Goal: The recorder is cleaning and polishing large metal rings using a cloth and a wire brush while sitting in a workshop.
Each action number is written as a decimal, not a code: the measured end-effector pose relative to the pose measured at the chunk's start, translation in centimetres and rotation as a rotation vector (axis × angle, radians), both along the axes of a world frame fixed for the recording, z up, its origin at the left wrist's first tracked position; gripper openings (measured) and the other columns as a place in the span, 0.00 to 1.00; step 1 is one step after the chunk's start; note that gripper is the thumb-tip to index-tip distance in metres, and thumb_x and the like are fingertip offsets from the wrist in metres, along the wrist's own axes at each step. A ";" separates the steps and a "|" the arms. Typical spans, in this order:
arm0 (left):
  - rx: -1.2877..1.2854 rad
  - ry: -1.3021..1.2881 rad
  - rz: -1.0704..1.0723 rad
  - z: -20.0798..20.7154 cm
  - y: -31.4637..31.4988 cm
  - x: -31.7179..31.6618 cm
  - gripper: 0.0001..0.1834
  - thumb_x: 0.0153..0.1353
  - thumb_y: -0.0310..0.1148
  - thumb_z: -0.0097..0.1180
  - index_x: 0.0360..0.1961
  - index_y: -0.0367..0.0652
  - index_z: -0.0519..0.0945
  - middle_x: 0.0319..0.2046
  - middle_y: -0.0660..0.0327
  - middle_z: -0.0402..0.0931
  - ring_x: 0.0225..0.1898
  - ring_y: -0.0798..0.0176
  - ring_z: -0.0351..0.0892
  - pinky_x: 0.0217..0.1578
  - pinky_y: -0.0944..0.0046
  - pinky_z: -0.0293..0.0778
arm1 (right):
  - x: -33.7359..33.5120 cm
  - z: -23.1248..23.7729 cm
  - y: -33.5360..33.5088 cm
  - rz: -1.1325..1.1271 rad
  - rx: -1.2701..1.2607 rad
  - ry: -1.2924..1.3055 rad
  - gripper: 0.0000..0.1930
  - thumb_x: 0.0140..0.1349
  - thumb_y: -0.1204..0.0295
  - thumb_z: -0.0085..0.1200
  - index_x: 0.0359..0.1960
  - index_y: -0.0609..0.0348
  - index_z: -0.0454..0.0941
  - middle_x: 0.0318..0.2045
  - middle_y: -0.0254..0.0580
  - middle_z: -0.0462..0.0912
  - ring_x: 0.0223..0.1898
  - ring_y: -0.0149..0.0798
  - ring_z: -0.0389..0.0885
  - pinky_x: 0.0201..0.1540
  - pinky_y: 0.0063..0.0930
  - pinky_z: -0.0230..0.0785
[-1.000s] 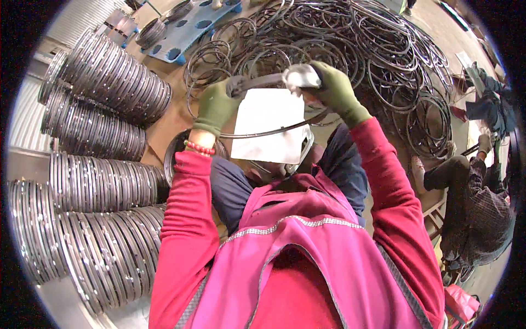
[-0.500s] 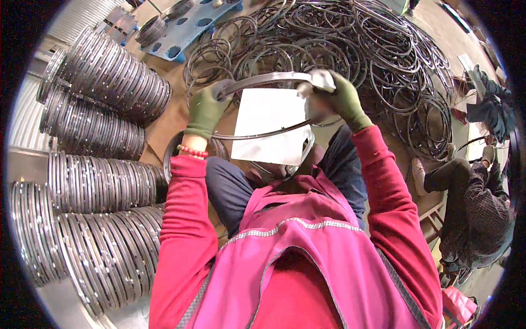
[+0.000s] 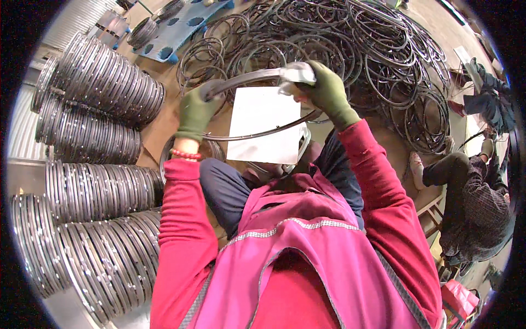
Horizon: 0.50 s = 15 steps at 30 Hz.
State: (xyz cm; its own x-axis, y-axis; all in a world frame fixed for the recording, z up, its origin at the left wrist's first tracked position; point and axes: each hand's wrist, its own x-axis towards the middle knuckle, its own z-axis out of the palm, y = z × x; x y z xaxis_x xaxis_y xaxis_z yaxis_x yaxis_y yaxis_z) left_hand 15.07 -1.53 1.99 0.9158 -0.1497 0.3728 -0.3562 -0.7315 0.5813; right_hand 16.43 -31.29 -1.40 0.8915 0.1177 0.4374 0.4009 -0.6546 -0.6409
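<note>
Before me I hold up a dark metal ring [image 3: 257, 134], like a wheel rim, by its two sides. My left hand [image 3: 196, 112], in a green glove, is closed around its left side. At the right side, my right hand [image 3: 327, 93] in a matching glove grips the ring together with a pale cloth [image 3: 297, 74], which lies against the upper part of the band. Just where the fingers press is hidden by glove and cloth. Behind the ring, a white board or sheet [image 3: 263, 149] lies at my knees.
Stacks of similar rings [image 3: 101, 189] stand along the left. A large tangled heap of rings [image 3: 329, 38] spreads across the far side. A blue pallet [image 3: 178, 30] is at the far left. On the right sits another person [image 3: 482, 214], beside a wooden stool [image 3: 432, 216].
My right hand and the cloth have slid left and slightly up along the ring's top. The whole view has shifted a little; both hands still hold the ring.
</note>
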 end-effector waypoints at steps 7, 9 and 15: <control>0.115 0.045 0.085 0.3 -1.0 -0.6 0.17 0.48 0.28 0.57 0.42 0.50 0.80 0.35 0.57 0.81 0.36 0.59 0.81 0.36 0.63 0.74 | -0.6 0.8 1.5 -0.013 -0.184 -0.142 0.27 0.38 0.66 0.66 0.44 0.55 0.74 0.38 0.44 0.78 0.42 0.47 0.76 0.45 0.37 0.69; 0.201 -0.070 0.048 0.3 -1.8 -0.8 0.17 0.48 0.29 0.57 0.42 0.52 0.80 0.35 0.58 0.80 0.35 0.59 0.81 0.35 0.62 0.74 | -1.4 3.3 4.3 -0.010 -0.329 -0.244 0.21 0.39 0.70 0.62 0.39 0.54 0.74 0.36 0.41 0.78 0.41 0.45 0.76 0.41 0.37 0.69; 0.087 -0.035 0.040 0.1 0.8 -1.4 0.19 0.47 0.22 0.57 0.43 0.48 0.80 0.34 0.56 0.80 0.35 0.59 0.81 0.35 0.64 0.74 | -0.4 0.8 2.0 0.102 0.072 -0.138 0.28 0.37 0.61 0.68 0.42 0.56 0.74 0.39 0.43 0.79 0.41 0.51 0.77 0.41 0.39 0.70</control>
